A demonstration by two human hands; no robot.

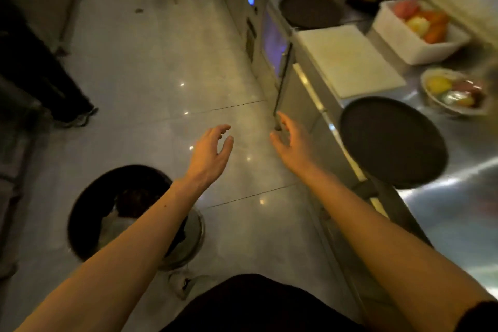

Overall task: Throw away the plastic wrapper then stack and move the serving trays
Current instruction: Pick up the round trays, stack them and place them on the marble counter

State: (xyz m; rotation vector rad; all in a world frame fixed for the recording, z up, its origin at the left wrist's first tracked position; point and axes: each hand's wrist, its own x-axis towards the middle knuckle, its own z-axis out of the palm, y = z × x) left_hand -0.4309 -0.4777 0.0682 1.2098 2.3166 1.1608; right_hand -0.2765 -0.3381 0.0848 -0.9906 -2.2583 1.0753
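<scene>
A dim kitchen aisle is running between a tiled floor and a steel bench [458,213] on your right. You are holding both hands out over the floor, fingers spread and empty: the left hand [208,155] above the bin [89,205], the right hand [292,143] nearer the bench. The closest serving tray [392,140] is lying flat just to the right of that hand, two more trays [310,9] farther along, so the right hand is best placed to reach first.
</scene>
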